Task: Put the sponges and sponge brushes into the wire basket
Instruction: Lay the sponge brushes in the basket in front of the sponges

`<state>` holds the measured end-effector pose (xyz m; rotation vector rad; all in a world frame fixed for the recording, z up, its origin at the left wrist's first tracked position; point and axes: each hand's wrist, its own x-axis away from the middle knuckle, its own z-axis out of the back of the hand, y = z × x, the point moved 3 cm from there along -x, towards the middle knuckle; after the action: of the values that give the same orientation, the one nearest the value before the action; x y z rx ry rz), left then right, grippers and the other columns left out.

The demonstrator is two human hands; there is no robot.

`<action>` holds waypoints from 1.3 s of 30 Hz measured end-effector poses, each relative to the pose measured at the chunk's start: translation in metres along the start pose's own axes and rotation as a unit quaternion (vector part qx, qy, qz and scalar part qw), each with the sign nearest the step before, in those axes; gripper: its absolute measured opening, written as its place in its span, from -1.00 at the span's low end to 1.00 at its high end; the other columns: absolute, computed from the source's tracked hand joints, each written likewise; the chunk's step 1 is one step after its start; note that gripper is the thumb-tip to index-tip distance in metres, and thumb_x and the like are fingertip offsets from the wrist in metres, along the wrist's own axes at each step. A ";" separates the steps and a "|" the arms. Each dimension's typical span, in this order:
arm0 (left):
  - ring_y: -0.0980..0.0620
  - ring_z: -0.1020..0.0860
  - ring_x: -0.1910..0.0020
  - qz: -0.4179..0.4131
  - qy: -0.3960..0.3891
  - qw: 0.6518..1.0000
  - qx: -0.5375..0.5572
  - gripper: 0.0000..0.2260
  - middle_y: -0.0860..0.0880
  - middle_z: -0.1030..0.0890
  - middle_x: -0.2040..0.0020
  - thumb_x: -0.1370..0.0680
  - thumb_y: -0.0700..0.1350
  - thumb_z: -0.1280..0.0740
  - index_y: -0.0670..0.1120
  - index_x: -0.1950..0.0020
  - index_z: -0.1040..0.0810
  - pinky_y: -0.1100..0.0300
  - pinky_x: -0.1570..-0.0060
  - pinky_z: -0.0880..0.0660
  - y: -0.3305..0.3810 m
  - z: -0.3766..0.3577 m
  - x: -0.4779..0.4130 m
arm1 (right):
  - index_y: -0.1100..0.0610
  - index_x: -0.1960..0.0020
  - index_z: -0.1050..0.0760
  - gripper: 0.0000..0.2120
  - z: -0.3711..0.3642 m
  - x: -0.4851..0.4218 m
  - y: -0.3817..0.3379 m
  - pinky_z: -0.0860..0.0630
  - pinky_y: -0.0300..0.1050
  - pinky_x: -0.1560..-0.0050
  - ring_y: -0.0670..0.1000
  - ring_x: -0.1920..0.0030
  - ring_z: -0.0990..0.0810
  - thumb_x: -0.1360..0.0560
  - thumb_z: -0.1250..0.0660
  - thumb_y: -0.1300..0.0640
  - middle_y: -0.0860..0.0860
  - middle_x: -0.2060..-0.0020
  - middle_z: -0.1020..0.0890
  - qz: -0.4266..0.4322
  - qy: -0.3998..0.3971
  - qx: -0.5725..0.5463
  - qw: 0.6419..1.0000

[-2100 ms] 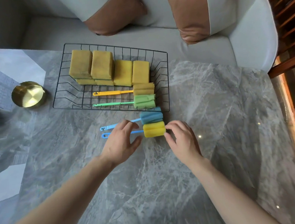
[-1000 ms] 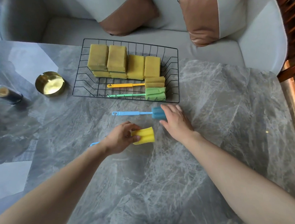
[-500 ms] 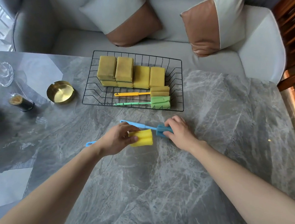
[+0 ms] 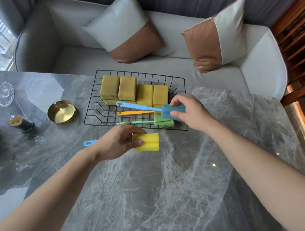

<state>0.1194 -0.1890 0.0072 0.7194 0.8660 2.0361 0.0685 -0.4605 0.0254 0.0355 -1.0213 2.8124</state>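
Note:
A black wire basket (image 4: 179,79) stands at the far edge of the grey marble table (image 4: 153,188). Several olive-yellow sponges (image 4: 127,89) stand in a row along its back. An orange-handled sponge brush (image 4: 133,112) and a green sponge brush (image 4: 164,122) lie in front of them. My right hand (image 4: 191,112) grips the blue sponge brush (image 4: 173,112) by its head, held above the basket's right part with the handle pointing left. My left hand (image 4: 117,143) holds the yellow-headed sponge brush (image 4: 147,142) just in front of the basket, its blue handle end showing past my wrist.
A brass ashtray (image 4: 62,112) sits left of the basket. Further left are a small dark jar (image 4: 20,123) and a glass (image 4: 5,94). A grey sofa (image 4: 162,67) with two cushions lies behind the table. Wooden shelving (image 4: 298,31) is at the right.
My right hand has lifted the blue sponge brush off the table and carried it over the basket. My left hand keeps the yellow brush near the same spot.

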 end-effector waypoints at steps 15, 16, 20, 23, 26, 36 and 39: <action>0.01 -0.52 0.12 0.017 0.049 0.998 -0.040 -0.67 -0.07 -0.54 -0.10 -0.58 -0.02 -0.42 -0.04 -0.34 -0.59 0.34 0.15 -0.39 0.006 0.007 -0.083 | 0.02 0.13 -0.58 -0.82 -0.032 -0.071 0.045 -0.33 -0.15 0.09 0.02 0.04 -0.51 -0.35 -0.56 0.14 -0.10 0.15 -0.56 -0.010 -0.078 0.040 0.996; 0.02 -0.51 0.12 0.020 0.051 0.998 -0.044 -0.67 -0.07 -0.54 -0.10 -0.58 -0.01 -0.41 -0.04 -0.34 -0.59 0.34 0.18 -0.35 0.004 0.004 -0.089 | 0.00 0.14 -0.58 -0.82 -0.030 -0.070 0.047 -0.33 -0.16 0.09 -0.01 0.05 -0.50 -0.35 -0.56 0.14 -0.13 0.16 -0.55 -0.008 -0.081 0.038 0.996; -0.02 -0.52 0.09 0.029 0.045 0.998 -0.043 -0.67 -0.10 -0.54 -0.12 -0.58 -0.03 -0.41 -0.04 -0.34 -0.58 0.16 0.06 -0.42 -0.002 -0.011 -0.108 | -0.03 0.13 -0.59 -0.82 -0.025 -0.065 0.056 -0.37 -0.14 0.07 -0.02 0.05 -0.51 -0.36 -0.55 0.14 -0.12 0.14 -0.56 -0.004 -0.088 0.037 0.995; -0.05 -0.52 0.08 0.033 0.041 0.998 -0.043 -0.67 -0.11 -0.53 -0.10 -0.58 -0.03 -0.41 -0.05 -0.34 -0.58 0.09 0.01 -0.47 -0.004 -0.025 -0.118 | -0.03 0.08 -0.62 -0.84 -0.025 -0.063 0.064 -0.39 -0.20 0.05 -0.05 0.05 -0.53 -0.40 -0.54 0.14 -0.09 0.07 -0.59 -0.014 -0.109 0.020 0.994; -0.01 -0.48 0.13 0.030 0.052 0.997 -0.038 -0.67 -0.05 -0.49 -0.05 -0.58 -0.03 -0.41 -0.06 -0.33 -0.58 0.14 0.06 -0.41 -0.004 -0.038 -0.128 | -0.06 0.03 -0.65 -0.85 -0.022 -0.066 0.070 -0.37 -0.25 0.10 -0.14 0.06 -0.54 -0.43 -0.51 0.11 -0.13 0.06 -0.60 -0.030 -0.120 -0.004 0.992; -0.08 -0.53 0.08 0.014 0.128 0.992 0.015 -0.74 -0.03 -0.43 -0.08 -0.49 -0.11 -0.51 -0.02 -0.16 -0.61 -0.02 0.00 -0.54 -0.006 -0.068 -0.134 | 0.01 -0.07 -0.62 -0.74 -0.021 -0.059 0.082 -0.57 0.07 -0.20 0.00 -0.08 -0.65 -0.42 -0.51 0.21 -0.08 -0.06 -0.62 -0.063 -0.112 -0.088 0.988; -0.13 -0.45 -0.07 0.007 0.146 0.989 -0.017 -0.73 -0.05 -0.40 -0.12 -0.48 -0.06 -0.51 0.03 -0.16 -0.62 -0.07 -0.11 -0.47 -0.010 -0.072 -0.134 | 0.11 -0.11 -0.63 -0.73 -0.025 -0.051 0.082 -0.53 0.05 -0.27 0.01 -0.16 -0.61 -0.43 -0.51 0.26 -0.05 -0.13 -0.59 -0.043 -0.103 -0.105 0.988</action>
<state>0.1415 -0.3191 -0.0690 0.4137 0.9893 2.1983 0.1073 -0.5138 -0.0496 0.3443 -1.3220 2.6505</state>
